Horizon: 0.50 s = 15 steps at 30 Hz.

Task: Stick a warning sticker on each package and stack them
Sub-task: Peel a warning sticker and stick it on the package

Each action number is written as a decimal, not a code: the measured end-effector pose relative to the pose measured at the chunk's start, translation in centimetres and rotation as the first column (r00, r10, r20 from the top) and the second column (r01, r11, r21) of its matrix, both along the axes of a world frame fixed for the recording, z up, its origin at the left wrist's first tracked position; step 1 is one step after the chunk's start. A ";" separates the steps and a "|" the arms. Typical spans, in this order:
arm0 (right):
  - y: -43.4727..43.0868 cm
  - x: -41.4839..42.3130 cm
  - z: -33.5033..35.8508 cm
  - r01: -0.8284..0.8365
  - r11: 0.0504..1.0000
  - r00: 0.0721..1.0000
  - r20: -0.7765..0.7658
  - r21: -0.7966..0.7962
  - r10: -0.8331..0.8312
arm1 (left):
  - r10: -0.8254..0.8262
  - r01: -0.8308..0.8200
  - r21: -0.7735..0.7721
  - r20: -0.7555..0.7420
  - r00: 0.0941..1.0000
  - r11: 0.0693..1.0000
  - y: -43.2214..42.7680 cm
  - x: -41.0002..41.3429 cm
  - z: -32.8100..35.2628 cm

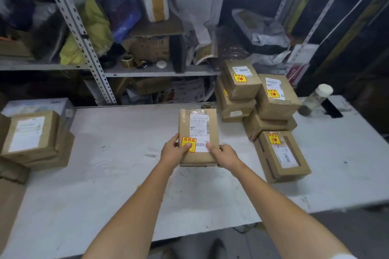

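Grips stickered package (197, 130) in left hand (173, 150) and right hand (227, 155); yet to add to far-right stack (259, 101), then sticker left-edge packages (33, 139).

Both hands hold one brown package (197, 132) above the white table (105, 174). The left hand (173, 151) grips its near left corner, thumb on the yellow warning sticker (188, 144). The right hand (226, 156) grips the near right corner, thumb on the white label (199, 130). Stickered packages (261, 109) are stacked on the right, unstickered boxes (34, 136) on the left.
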State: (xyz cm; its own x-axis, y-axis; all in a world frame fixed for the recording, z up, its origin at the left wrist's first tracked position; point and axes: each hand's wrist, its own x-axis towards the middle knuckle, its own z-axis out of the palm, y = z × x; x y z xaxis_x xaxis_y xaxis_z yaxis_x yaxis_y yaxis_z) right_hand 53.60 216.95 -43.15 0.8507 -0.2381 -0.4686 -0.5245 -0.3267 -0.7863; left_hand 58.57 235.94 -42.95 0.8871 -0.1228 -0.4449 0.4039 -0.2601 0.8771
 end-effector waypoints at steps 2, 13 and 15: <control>-0.3 -0.5 -0.1 0.021 1.000 1.000 0.005 -0.010 -0.021 | -0.002 0.002 -0.003 0.007 1.000 1.000 -0.2 -0.3 0.0; -6.8 -3.7 2.2 0.107 0.994 0.990 0.094 -0.015 -0.105 | -0.026 0.028 -0.084 0.027 0.999 0.996 -6.8 -2.8 2.4; -8.8 -4.8 3.0 0.118 0.993 0.985 0.128 0.009 -0.118 | -0.043 0.046 -0.083 0.029 0.999 0.995 -9.1 -3.5 2.9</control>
State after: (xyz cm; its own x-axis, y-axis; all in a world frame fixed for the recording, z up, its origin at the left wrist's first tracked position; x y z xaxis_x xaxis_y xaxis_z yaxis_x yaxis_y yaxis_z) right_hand 48.78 208.18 -40.15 0.8699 -0.3396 -0.3576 -0.4539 -0.2676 -0.8499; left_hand 55.02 226.83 -40.04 0.8916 -0.1983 -0.4071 0.3692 -0.2022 0.9071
